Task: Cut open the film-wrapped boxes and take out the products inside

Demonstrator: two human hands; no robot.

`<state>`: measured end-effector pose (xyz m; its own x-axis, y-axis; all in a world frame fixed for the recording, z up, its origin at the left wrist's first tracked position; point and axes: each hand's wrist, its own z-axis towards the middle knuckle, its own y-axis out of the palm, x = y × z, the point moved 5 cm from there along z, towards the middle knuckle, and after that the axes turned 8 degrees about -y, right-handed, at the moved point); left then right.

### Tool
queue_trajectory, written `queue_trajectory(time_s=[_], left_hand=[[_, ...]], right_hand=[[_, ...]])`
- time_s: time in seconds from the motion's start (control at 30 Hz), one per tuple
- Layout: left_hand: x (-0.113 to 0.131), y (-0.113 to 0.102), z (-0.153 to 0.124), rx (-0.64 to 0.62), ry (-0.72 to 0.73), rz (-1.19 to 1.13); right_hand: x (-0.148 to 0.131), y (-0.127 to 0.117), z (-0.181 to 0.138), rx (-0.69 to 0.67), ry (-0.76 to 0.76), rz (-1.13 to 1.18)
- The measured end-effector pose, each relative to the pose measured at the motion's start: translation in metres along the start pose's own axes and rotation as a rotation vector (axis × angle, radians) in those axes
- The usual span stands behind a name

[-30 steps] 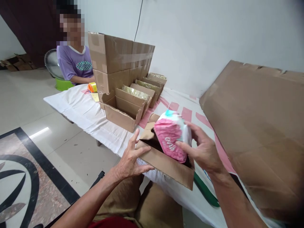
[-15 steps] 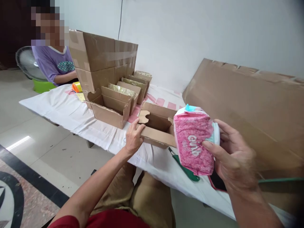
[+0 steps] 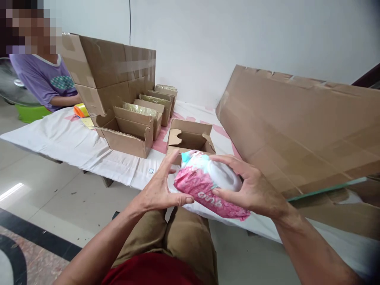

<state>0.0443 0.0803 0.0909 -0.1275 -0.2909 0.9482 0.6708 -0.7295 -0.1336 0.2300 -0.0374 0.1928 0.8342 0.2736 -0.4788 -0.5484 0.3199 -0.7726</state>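
Observation:
A soft pack of wet wipes [image 3: 191, 180], pink and white with a white plastic lid on top, is held in front of my lap. My right hand [image 3: 255, 190] grips it from the right, thumb on the near side and fingers across the lid. At the pack's left end my left hand [image 3: 158, 188] is open, with thumb and fingers spread around that end; whether it touches the pack I cannot tell. Just beyond the pack stands an open cardboard box [image 3: 190, 126] with its end flaps showing, its front partly hidden.
Left of that box, a row of open cartons [image 3: 127, 143] runs back along the cloth-covered table [image 3: 124, 166], beside stacked taped boxes [image 3: 102, 59]. A large cardboard sheet [image 3: 291, 130] leans at right. A person in a purple shirt [image 3: 41, 75] sits at far left near a fan.
My left hand has let go of the box and come over to the pack. My right hand has brought the pack left and turned it so its lid faces up. The view has swung right.

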Motion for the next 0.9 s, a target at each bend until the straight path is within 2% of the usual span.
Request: queue_trajectory(time_s=[0.13, 0.23, 0.3, 0.4, 0.43, 0.53, 0.6, 0.7, 0.8, 0.9], left_hand=[[0.010, 0.005, 0.000, -0.005, -0.088, -0.208], [0.014, 0.005, 0.001, 0.090, -0.069, -0.411], [0.012, 0.000, 0.001, 0.171, -0.065, -0.514], [0.009, -0.014, 0.000, 0.273, -0.052, -0.594], [0.009, -0.019, 0.000, 0.300, -0.036, -0.601], [0.014, -0.030, 0.005, 0.350, -0.016, -0.603], [0.019, -0.032, 0.013, 0.324, -0.019, -0.593], [0.034, -0.031, 0.028, 0.232, 0.026, -0.541], [0.057, -0.032, 0.041, 0.192, 0.152, -0.476], [0.079, -0.031, 0.052, 0.183, 0.254, -0.495]], right_hand=[[-0.037, 0.006, 0.021, -0.091, -0.179, -0.040], [-0.044, -0.005, 0.026, -0.082, -0.183, -0.023], [-0.035, -0.018, 0.019, 0.019, -0.134, 0.030], [-0.012, -0.029, -0.006, 0.278, -0.055, 0.190], [-0.004, -0.025, -0.015, 0.319, -0.038, 0.255], [0.006, 0.010, -0.027, 0.290, 0.006, 0.337], [0.007, 0.027, -0.024, 0.386, 0.065, 0.250], [0.003, 0.033, -0.011, 0.549, 0.113, 0.240], [-0.003, 0.021, 0.002, 0.615, 0.099, 0.367], [-0.014, -0.005, 0.005, 0.750, 0.032, 0.372]])
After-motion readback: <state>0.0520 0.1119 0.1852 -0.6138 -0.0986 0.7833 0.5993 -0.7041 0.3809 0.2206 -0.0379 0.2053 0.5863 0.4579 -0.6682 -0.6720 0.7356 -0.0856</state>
